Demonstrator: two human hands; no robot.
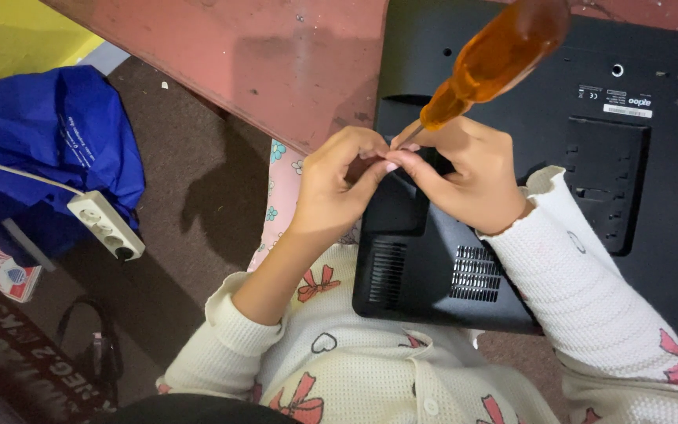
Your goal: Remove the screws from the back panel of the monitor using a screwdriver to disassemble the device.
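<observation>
Screwdriver (496,59): orange see-through handle sticking up and to the right, above both hands; its thin metal shaft runs down-left from the handle and disappears between the fingertips.
Right hand (468,177): curled closed over the lower end of the screwdriver, fingers bent toward the left hand; the handle rises out of the top of this hand.
Left hand (335,184): fingers pinched together right at the shaft's tip, touching the right hand's fingertips; what sits between the fingertips is too small to tell.
Black monitor back (637,180): lies face-down on the reddish table (276,55), its near corner hanging over the edge toward the person's lap; both hands rest over that corner, just above the vent slots (472,271).
Floor, left side: a blue bag (56,149) with a white power strip (107,226) lying against it, well apart from the hands.
</observation>
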